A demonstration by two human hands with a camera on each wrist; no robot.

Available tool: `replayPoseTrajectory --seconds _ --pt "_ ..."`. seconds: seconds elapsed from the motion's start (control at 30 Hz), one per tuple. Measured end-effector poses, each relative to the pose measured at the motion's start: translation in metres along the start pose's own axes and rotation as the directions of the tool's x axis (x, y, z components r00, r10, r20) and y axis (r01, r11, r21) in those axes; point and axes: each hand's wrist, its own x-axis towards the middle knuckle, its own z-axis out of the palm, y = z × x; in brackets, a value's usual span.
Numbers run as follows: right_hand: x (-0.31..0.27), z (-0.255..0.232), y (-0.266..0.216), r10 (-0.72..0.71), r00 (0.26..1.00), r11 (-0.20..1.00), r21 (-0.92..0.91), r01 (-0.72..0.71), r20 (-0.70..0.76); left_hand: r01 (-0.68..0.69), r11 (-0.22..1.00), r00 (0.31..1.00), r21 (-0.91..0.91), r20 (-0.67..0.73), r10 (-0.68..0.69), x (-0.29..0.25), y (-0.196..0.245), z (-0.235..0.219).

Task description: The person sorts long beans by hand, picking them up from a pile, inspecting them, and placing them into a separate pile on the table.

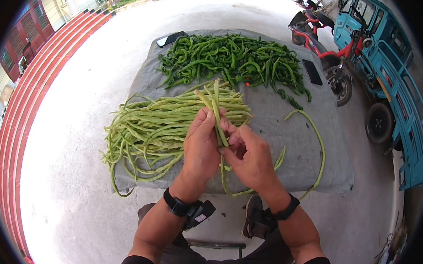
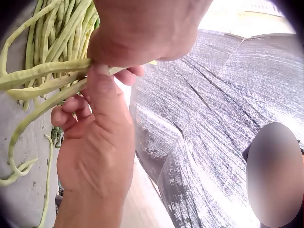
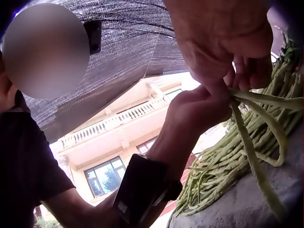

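Note:
Both hands meet over the near side of the cloth-covered surface. My left hand (image 1: 199, 144) grips a few long green beans (image 1: 215, 110), whose upper ends stick up past the fingers. Close beside it, my right hand (image 1: 253, 158) pinches the same beans lower down between thumb and fingers. In the left wrist view the right thumb presses on the beans (image 2: 42, 73), which run out to the left. One bean hangs and curves down below the hands in the right wrist view. Left of the hands lies a big pile of long beans (image 1: 148, 121).
A heap of green peppers (image 1: 231, 57) covers the far side of the grey cloth (image 1: 334, 140). Phones lie at the far left corner (image 1: 170, 38) and right edge (image 1: 312, 72). A loose bean (image 1: 321, 150) curves along the right. A blue three-wheeler (image 1: 385, 75) stands beyond.

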Motion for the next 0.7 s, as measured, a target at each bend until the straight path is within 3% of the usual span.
replayPoseTrajectory --seconds 0.37,0.47,0.57,0.67,0.7 --pt "-0.003 -0.008 0.013 -0.004 0.930 1.000 0.020 -0.004 0.368 -0.054 0.997 0.999 -0.054 -0.012 0.053 0.008 0.025 -0.014" --pt "-0.002 -0.013 0.015 0.006 0.832 0.999 -0.035 0.016 0.555 -0.083 0.992 0.997 -0.090 -0.002 0.083 0.012 0.035 -0.022" --pt "-0.006 -0.010 0.025 -0.057 0.745 0.989 -0.066 0.135 0.665 -0.149 0.985 0.989 -0.084 -0.014 0.148 0.014 0.050 -0.031" --pt "-0.011 -0.018 0.039 -0.123 0.741 0.987 0.003 0.161 0.660 -0.170 0.979 0.985 -0.112 0.013 0.172 0.019 0.061 -0.044" --pt "-0.009 -0.030 0.039 -0.050 0.768 0.996 -0.029 0.089 0.638 -0.162 0.981 0.986 -0.107 0.022 0.166 0.019 0.064 -0.046"
